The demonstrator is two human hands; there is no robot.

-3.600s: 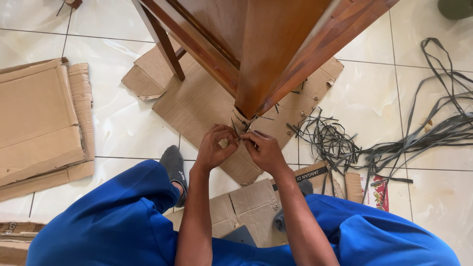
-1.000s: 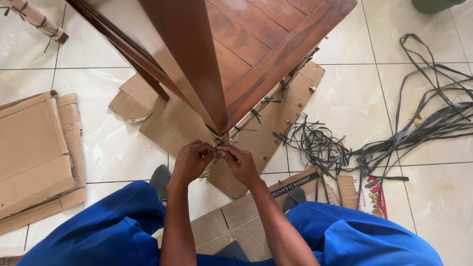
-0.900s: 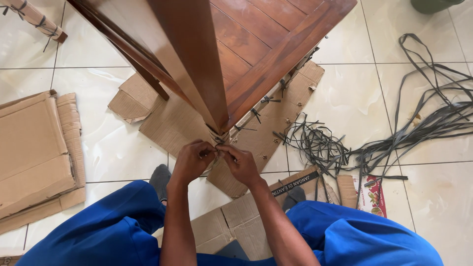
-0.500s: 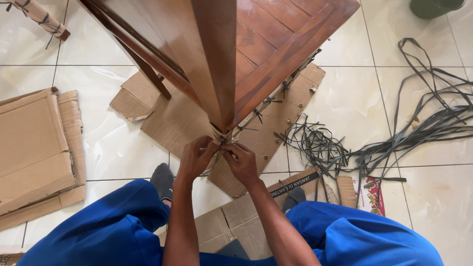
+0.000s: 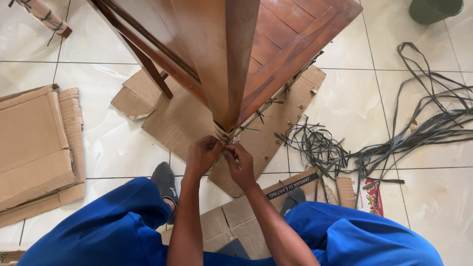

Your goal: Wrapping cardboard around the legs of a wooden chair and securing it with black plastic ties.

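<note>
The dark wooden table (image 5: 236, 54) fills the upper middle and runs off the top edge, so its full shape is hidden; its polished corner leg comes down toward the hands. Under the table lies a flat sheet of corrugated cardboard (image 5: 182, 118), partly covered by it. Left of the table, a folded cardboard stack (image 5: 34, 143) is cut off by the frame edge. Right of the table, a tangle of grey plastic strapping (image 5: 345, 148) sprawls across the glossy white floor tiles (image 5: 123, 143). At the foot of the table leg, the left hand (image 5: 203, 155) and right hand (image 5: 240, 165) meet, fingers pressed together on a thin dark strap tie (image 5: 224, 138) wound around the cardboard-wrapped leg; the exact pinch is hard to make out.
</note>
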